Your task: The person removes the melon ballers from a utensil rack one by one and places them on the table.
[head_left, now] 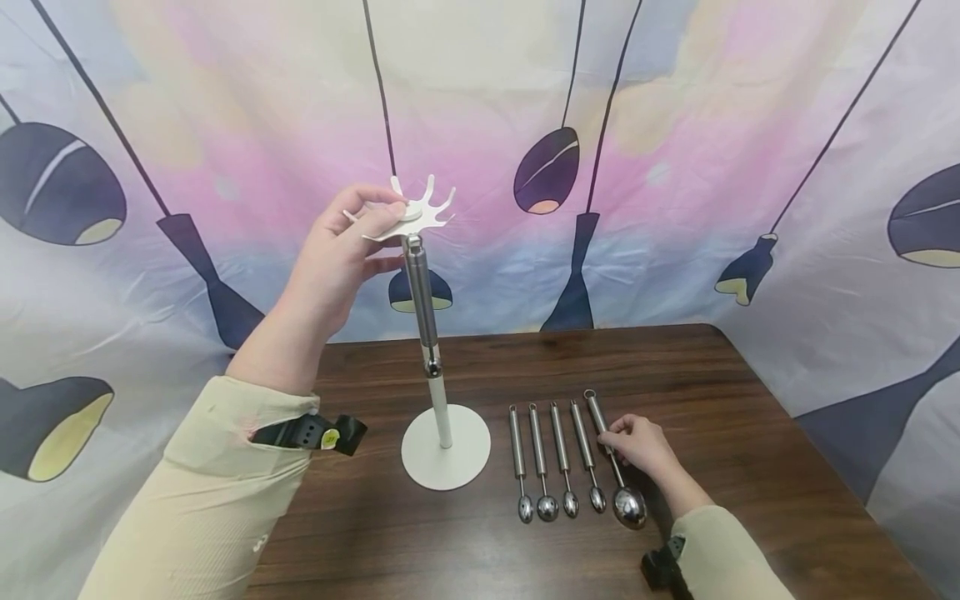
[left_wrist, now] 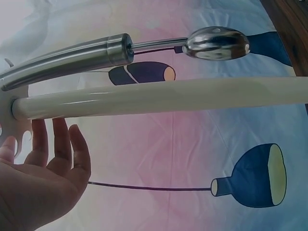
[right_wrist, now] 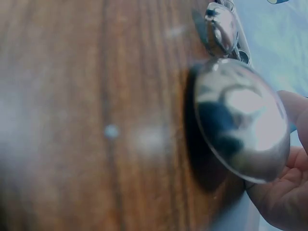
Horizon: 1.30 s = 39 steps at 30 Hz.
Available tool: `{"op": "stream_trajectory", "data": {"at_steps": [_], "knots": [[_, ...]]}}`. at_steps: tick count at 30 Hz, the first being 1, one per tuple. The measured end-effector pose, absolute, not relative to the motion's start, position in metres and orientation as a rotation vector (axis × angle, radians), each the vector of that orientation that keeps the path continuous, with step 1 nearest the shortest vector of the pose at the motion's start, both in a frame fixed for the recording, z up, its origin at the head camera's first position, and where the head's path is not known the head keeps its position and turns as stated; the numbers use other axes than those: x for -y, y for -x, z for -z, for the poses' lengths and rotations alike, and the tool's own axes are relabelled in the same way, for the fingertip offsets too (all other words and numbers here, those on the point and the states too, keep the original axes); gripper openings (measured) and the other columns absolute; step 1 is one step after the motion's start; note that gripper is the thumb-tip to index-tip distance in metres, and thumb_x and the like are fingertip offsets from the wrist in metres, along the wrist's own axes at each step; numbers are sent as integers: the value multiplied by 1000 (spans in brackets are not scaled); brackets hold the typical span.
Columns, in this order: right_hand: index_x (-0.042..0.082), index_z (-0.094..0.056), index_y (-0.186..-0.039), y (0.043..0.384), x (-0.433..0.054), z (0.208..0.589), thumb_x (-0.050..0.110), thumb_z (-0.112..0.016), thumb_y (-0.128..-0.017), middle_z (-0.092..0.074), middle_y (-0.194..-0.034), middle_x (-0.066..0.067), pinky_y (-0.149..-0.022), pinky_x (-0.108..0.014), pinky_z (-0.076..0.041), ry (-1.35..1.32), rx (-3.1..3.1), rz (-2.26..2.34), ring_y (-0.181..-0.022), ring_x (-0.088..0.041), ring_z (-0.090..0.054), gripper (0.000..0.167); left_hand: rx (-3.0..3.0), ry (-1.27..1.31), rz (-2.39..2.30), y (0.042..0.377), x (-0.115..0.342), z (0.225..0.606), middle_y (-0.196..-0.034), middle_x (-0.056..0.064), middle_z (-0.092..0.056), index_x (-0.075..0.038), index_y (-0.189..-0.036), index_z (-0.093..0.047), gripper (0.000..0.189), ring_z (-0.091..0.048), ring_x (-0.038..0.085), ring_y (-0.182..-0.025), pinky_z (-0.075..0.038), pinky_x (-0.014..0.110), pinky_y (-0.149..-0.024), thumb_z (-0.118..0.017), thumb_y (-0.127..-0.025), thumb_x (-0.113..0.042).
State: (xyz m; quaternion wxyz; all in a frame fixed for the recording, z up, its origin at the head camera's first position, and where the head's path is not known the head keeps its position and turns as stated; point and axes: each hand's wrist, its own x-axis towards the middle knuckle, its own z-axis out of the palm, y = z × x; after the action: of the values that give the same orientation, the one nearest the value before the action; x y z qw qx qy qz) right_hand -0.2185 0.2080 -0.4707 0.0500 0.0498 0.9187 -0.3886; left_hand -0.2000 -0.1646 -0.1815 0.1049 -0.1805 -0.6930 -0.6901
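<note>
My left hand [head_left: 337, 250] holds the hooked top of a white utensil stand [head_left: 446, 467], its thumb on the round cap. From one hook hangs a steel melon baller [head_left: 422, 296], its handle up and its oval head down beside the pole [left_wrist: 192, 95]. On the table, my right hand [head_left: 641, 443] pinches the handle of a large steel scoop [head_left: 628, 507] at the right end of a row. The scoop's bowl fills much of the right wrist view, where the fingers are partly hidden behind it.
Several smaller steel scoops [head_left: 559, 442] lie side by side left of the large one, handles toward the back. All stand or lie on a dark wooden table [head_left: 360, 517]. A cloth printed with lamps [head_left: 480, 100] hangs behind and at both sides.
</note>
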Motion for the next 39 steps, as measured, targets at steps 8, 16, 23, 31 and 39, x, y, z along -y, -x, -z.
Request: {"op": "stream_trajectory", "data": {"at_steps": [8, 16, 23, 31, 39], "knots": [[-4, -63, -105, 215, -211, 477, 24, -71, -87, -61, -74, -6, -57, -27, -51, -138, -2768, 1313, -61, -14, -59, 35, 2071, 526, 2027, 199, 165, 181, -98, -4, -65, -26, -97, -62, 5, -65, 17, -97, -49, 35, -90, -58, -99, -24], [-5, -60, -117, 210, -211, 472, 21, -67, -92, -64, -77, -5, -57, -23, -51, -214, -2720, 1593, -62, -11, -59, 37, 2091, 526, 2024, 199, 165, 180, -96, -6, -66, -25, -97, -61, 5, -65, 16, -97, -49, 36, -91, -57, -99, -24], [-6, -60, -118, 205, -190, 451, 17, -67, -93, -67, -83, -5, -58, -24, -53, -158, -2636, 1869, -60, -11, -61, 35, 2094, 518, 2015, 198, 165, 180, -100, -4, -64, -25, -97, -61, 5, -64, 18, -100, -49, 38, -93, -57, -99, -24], [-5, -63, -115, 194, -160, 424, 12, -67, -94, -68, -80, 0, -62, -28, -56, -5, -2594, 2001, -63, -15, -65, 27, 2100, 523, 2010, 197, 165, 179, -104, -2, -62, -25, -97, -60, 5, -62, 19, -100, -48, 39, -94, -56, -100, -25], [-2, -64, -113, 183, -135, 402, 10, -66, -94, -66, -83, 0, -64, -26, -55, 177, -2535, 2049, -67, -11, -63, 23, 2081, 532, 2041, 199, 164, 179, -101, -3, -63, -24, -97, -60, 5, -63, 17, -96, -50, 35, -89, -56, -100, -24]]}}
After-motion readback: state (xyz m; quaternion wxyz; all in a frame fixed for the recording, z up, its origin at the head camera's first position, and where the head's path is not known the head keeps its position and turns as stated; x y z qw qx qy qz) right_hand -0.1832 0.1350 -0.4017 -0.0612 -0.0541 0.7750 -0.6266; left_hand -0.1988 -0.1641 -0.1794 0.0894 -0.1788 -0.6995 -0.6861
